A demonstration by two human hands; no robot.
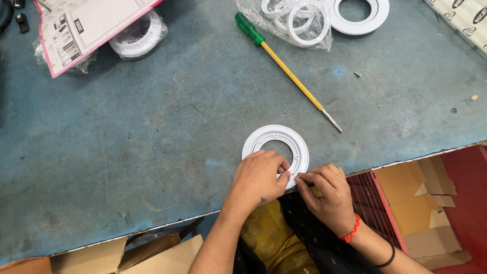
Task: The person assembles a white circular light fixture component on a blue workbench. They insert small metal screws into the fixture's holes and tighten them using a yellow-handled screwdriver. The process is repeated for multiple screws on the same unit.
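- My left hand point(259, 178) rests on the near edge of a white plastic ring point(276, 148), its fingers curled down onto the rim and pinching it.
- My right hand point(327, 195) comes in just beside the left, thumb and forefinger pressed together at the ring's near right rim; whatever small piece sits between those fingertips is too tiny for me to make out.
- The two hands meet fingertip to fingertip at that same spot on the ring.
- The ring lies flat on the blue worktable point(152, 142), right at the table's near edge, its open middle showing just beyond my left knuckles.
- A screwdriver point(286, 68) with a green handle and yellow shaft lies beyond the ring, well apart from both hands, its tip pointing back towards my right hand.
- Further out past the screwdriver sits a clear bag of white rings point(297, 20), with one loose white ring point(357, 12) beside it.
- Far off beyond my left hand, a printed sheet with a pink border point(86, 28) covers another bagged ring point(139, 35).
- Below my right wrist, off the table, are cardboard pieces point(416, 203).
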